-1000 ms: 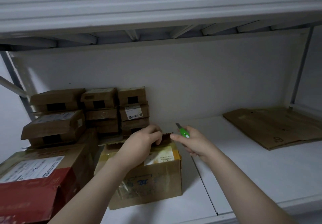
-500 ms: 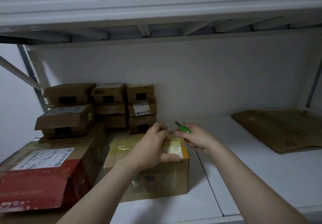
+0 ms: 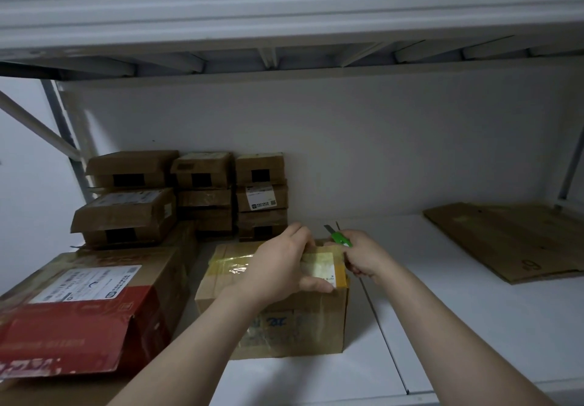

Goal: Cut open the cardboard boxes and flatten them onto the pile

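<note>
A taped cardboard box (image 3: 284, 329) stands on the white shelf (image 3: 474, 326), a little left of the middle, its top sealed with glossy yellowish tape (image 3: 227, 261) and bearing a pale label (image 3: 319, 268) near its right end. The left hand (image 3: 281, 263) lies across the top of this box, fingers bent over the far edge and thumb stretched along the near edge onto the label, so the hand clamps the box from above. The right hand (image 3: 363, 260) sits just beside the box's upper right corner, curled tight round a green utility knife (image 3: 339, 237) – the short blade sticks out past the knuckles and points up and to the left, clear of the cardboard; whether the handle touches the box cannot be told. Well apart on the right side of the shelf lies the pile of flattened cardboard (image 3: 505, 241), brown sheets lying flat with one corner toward the back wall. To the left of the held box sits a larger red-and-brown carton (image 3: 79, 326) with a white shipping label on top, and behind it – against the back wall – small brown boxes (image 3: 205, 193) are stacked in several columns.
</note>
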